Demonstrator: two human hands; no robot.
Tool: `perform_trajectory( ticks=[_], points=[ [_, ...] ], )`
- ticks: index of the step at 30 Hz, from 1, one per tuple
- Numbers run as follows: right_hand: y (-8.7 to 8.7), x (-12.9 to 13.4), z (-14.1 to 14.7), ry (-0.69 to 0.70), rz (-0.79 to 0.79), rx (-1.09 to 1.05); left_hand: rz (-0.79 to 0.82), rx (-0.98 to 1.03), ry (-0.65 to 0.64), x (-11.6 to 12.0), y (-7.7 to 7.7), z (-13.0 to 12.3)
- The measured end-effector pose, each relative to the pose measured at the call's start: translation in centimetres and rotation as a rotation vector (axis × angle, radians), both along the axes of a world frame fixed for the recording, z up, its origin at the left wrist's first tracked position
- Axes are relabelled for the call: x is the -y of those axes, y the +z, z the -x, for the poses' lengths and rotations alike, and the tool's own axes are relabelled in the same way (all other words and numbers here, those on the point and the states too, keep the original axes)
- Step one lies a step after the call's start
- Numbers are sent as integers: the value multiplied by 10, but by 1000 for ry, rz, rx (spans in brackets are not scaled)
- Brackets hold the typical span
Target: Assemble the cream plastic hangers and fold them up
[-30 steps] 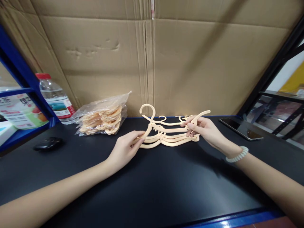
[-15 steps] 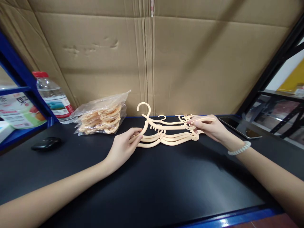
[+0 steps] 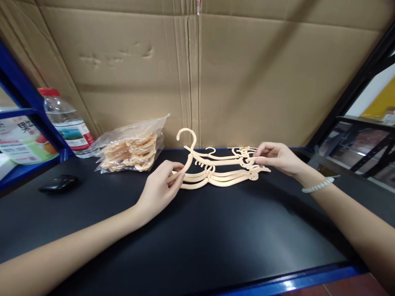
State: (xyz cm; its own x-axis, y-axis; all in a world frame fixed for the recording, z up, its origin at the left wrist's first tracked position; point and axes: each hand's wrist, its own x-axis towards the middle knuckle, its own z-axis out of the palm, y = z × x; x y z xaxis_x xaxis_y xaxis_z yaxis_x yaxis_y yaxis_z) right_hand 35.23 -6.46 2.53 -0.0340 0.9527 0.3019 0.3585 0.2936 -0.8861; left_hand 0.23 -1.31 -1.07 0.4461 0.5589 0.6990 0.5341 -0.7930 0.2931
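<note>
A cream plastic clothes hanger (image 3: 212,162) is held up at a slant above the table, its hook standing up and to the left. My left hand (image 3: 162,185) is closed around the hanger's left arm, thumb in front. My right hand (image 3: 273,158) pinches the hanger's right end, where a rounded part shows beside the fingertips. Just below and behind lie several more cream hangers (image 3: 230,179), stacked flat on the table with their hooks overlapping. Another hanger hook (image 3: 210,151) pokes up behind the held one. Small details at the right ends are partly hidden.
A clear plastic bag (image 3: 132,150) full of cream hanger pieces stands at the back left. Left of it are a water bottle (image 3: 69,123) and a black mouse (image 3: 59,183). A phone (image 3: 321,166) lies at the right. Cardboard (image 3: 262,74) walls the back.
My right hand has shifted slightly right. The curved piece that lay across its fingers no longer sticks out there. My left hand keeps its hold on the hanger; the view has shifted slightly.
</note>
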Motion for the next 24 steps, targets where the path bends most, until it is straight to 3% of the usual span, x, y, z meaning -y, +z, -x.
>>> perform_trajectory(
  ticks=[4, 8, 17, 24],
  points=[
    [3, -2, -11, 92, 139, 345, 9, -39, -42, 2, -1, 0],
    [4, -2, -18, 180, 188, 530, -78, -110, -105, 4, -4, 2],
    [3, -2, -38, 242, 313, 694, -128, -373, -249, 10, 1, 0],
    [1, -3, -35, 206, 359, 736, -152, -441, -208, 9, 2, -1]
  ],
)
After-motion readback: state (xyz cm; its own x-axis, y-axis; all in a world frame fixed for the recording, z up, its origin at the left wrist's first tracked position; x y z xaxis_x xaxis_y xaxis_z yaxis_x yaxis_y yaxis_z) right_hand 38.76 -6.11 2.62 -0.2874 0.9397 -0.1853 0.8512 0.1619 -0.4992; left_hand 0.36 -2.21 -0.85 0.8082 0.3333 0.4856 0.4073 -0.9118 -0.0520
